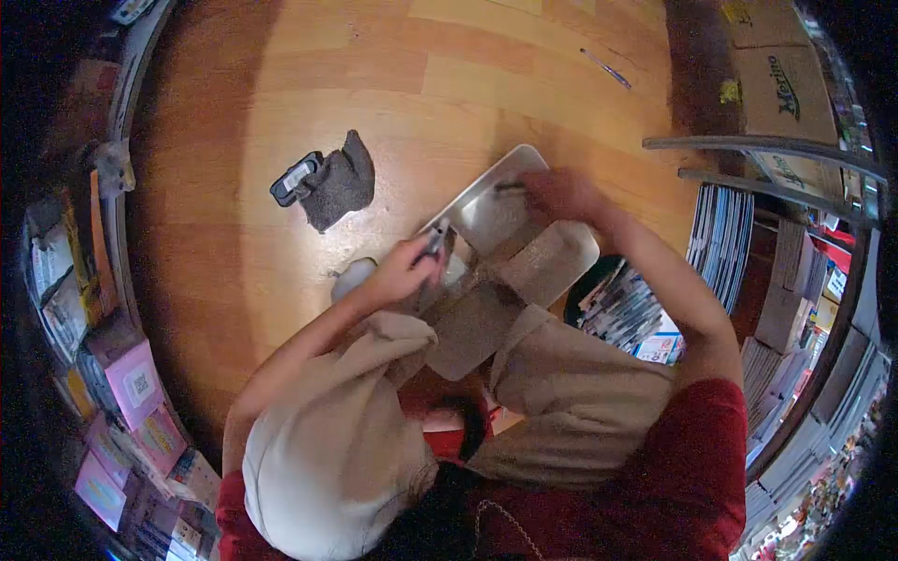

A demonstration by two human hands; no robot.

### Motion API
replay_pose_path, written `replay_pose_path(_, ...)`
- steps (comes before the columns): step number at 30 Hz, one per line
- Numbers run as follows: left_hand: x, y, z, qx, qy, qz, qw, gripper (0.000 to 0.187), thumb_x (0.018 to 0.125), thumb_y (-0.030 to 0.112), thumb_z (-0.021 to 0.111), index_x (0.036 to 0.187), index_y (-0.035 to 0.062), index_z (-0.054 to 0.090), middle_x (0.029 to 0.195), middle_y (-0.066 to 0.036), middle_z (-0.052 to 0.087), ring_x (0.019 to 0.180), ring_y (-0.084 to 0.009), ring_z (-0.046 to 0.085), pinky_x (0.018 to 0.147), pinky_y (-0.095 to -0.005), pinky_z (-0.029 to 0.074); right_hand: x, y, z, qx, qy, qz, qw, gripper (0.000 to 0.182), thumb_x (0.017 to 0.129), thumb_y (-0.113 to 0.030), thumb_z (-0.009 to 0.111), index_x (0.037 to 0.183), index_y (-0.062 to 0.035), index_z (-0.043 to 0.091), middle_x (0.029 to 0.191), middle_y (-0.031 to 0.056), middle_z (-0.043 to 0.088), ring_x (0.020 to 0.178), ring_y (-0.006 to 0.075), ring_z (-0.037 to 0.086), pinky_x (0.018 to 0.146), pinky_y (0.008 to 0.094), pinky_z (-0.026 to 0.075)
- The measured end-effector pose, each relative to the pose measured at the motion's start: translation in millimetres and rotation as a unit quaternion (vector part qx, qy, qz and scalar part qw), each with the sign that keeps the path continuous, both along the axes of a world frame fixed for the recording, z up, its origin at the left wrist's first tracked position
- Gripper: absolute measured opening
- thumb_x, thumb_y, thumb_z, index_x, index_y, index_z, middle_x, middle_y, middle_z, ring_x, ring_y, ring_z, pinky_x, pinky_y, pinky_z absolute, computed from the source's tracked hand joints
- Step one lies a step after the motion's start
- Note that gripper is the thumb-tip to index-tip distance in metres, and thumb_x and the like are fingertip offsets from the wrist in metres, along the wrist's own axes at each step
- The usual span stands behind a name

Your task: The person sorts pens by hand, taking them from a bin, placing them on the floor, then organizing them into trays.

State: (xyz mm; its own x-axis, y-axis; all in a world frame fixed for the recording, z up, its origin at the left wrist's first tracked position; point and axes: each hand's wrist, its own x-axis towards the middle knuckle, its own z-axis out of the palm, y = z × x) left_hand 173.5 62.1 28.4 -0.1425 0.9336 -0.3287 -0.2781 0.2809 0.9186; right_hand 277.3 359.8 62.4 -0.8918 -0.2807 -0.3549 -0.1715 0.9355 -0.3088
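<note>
Between my knees lies a shiny metal piece (554, 264) with several flat, rounded blade-like panels set out like a cross. My left hand (410, 269) is closed around a small grey-and-black hand tool (437, 236), held near the left edge of the upper panel. My right hand (564, 196) is bent over the right side of that same panel, smeared by motion. A short dark thing (510, 186) sticks out from its fingers, too blurred to name. Further left on the floor, a dark grey cloth (340, 187) touches a black object with a white label (296, 178).
A pen (606, 68) lies on the wooden floor (440, 103) at the upper right. Shelves with stacked catalogues (720, 238) and a cardboard box (784, 93) line the right side. At the left stands another shelf holding pink packets (136, 383). Magazines (622, 304) lie beside my right knee.
</note>
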Motion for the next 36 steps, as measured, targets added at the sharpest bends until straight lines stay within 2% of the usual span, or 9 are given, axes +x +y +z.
replay_pose_path(1, -7, 0, 9, -0.018, -0.056, 0.071, 0.996, 0.009, 0.079, 0.006, 0.039, 0.087, 0.0062, 0.043, 0.066, -0.002, 0.047, 0.055, -0.0098, 0.046, 0.054, -0.0239, 0.042, 14, 35, -19, -0.031, 0.111, 0.010, 0.993, 0.026, 0.078, -0.019, 0.056, 0.102, -0.0094, 0.050, 0.082, 0.0149, 0.059, 0.079, 0.0266, 0.060, 0.066, 0.0402, 0.048)
replay_pose_path(3, -23, 3, 33, -0.055, -0.167, 0.212, 0.961, 0.006, 0.079, 0.007, 0.039, 0.083, 0.0075, 0.043, 0.065, -0.001, 0.046, 0.051, -0.0097, 0.044, 0.051, -0.0228, 0.041, -2, 57, 4, 0.041, 0.100, -0.348, 0.931, 0.028, 0.078, -0.017, 0.056, 0.104, -0.0094, 0.048, 0.078, 0.0164, 0.059, 0.072, 0.0311, 0.060, 0.062, 0.0421, 0.048)
replay_pose_path(5, -48, -3, 32, -0.056, -0.136, 0.223, 0.964, 0.006, 0.078, 0.010, 0.038, 0.081, 0.0096, 0.042, 0.064, 0.001, 0.044, 0.048, -0.0081, 0.039, 0.047, -0.0206, 0.038, -27, 99, 8, 0.058, 0.163, -0.456, 0.873, 0.027, 0.082, -0.025, 0.049, 0.102, -0.0069, 0.046, 0.081, 0.0214, 0.058, 0.071, 0.0376, 0.058, 0.063, 0.0480, 0.046)
replay_pose_path(10, -69, -9, 16, -0.120, -0.132, 0.234, 0.956, 0.008, 0.074, 0.017, 0.043, 0.080, 0.0113, 0.042, 0.065, 0.002, 0.041, 0.054, -0.0077, 0.040, 0.045, -0.0208, 0.033, -25, 189, -42, 0.205, 0.096, -0.605, 0.763, 0.040, 0.079, -0.033, 0.051, 0.109, -0.0070, 0.043, 0.090, 0.0232, 0.059, 0.081, 0.0404, 0.058, 0.070, 0.0496, 0.045)
replay_pose_path(17, -66, -12, 7, -0.182, -0.075, 0.250, 0.948, 0.015, 0.081, 0.012, 0.039, 0.093, 0.0126, 0.046, 0.070, 0.004, 0.043, 0.055, -0.0047, 0.037, 0.045, -0.0199, 0.029, -64, 255, -85, 0.195, 0.012, -0.538, 0.820, 0.068, 0.076, -0.045, 0.054, 0.130, -0.0112, 0.030, 0.105, 0.0229, 0.057, 0.096, 0.0383, 0.055, 0.083, 0.0439, 0.044)
replay_pose_path(21, -66, -17, 3, -0.209, -0.033, 0.211, 0.954, 0.015, 0.082, 0.009, 0.037, 0.093, 0.0112, 0.047, 0.069, 0.004, 0.042, 0.054, -0.0046, 0.036, 0.046, -0.0196, 0.029, -51, 267, -144, 0.186, 0.088, -0.532, 0.821, 0.065, 0.078, -0.045, 0.054, 0.128, -0.0106, 0.032, 0.098, 0.0218, 0.060, 0.092, 0.0370, 0.058, 0.080, 0.0447, 0.046)
replay_pose_path(27, -67, -12, 11, -0.200, 0.016, 0.145, 0.969, 0.013, 0.083, 0.010, 0.040, 0.093, 0.0085, 0.048, 0.072, 0.002, 0.044, 0.057, -0.0052, 0.037, 0.049, -0.0202, 0.031, -61, 168, -92, 0.235, 0.015, -0.577, 0.782, 0.034, 0.083, -0.029, 0.049, 0.108, -0.0059, 0.046, 0.089, 0.0178, 0.062, 0.083, 0.0362, 0.061, 0.070, 0.0463, 0.048)
replay_pose_path(31, -61, -18, 1, -0.069, 0.192, 0.138, 0.969, 0.016, 0.085, 0.014, 0.042, 0.098, 0.0061, 0.048, 0.075, 0.000, 0.049, 0.062, -0.0069, 0.044, 0.052, -0.0214, 0.035, -46, 161, -72, 0.285, -0.031, -0.459, 0.841, 0.029, 0.081, -0.028, 0.051, 0.096, -0.0031, 0.051, 0.087, 0.0186, 0.062, 0.080, 0.0346, 0.062, 0.068, 0.0447, 0.048)
replay_pose_path(36, -76, -27, 31, -0.133, 0.173, 0.241, 0.946, 0.025, 0.085, 0.021, 0.046, 0.102, 0.0035, 0.047, 0.077, 0.000, 0.049, 0.061, -0.0080, 0.045, 0.051, -0.0221, 0.036, 4, 105, 15, 0.228, 0.073, -0.323, 0.915, 0.025, 0.084, -0.027, 0.049, 0.090, -0.0023, 0.050, 0.076, 0.0189, 0.060, 0.068, 0.0344, 0.060, 0.062, 0.0430, 0.047)
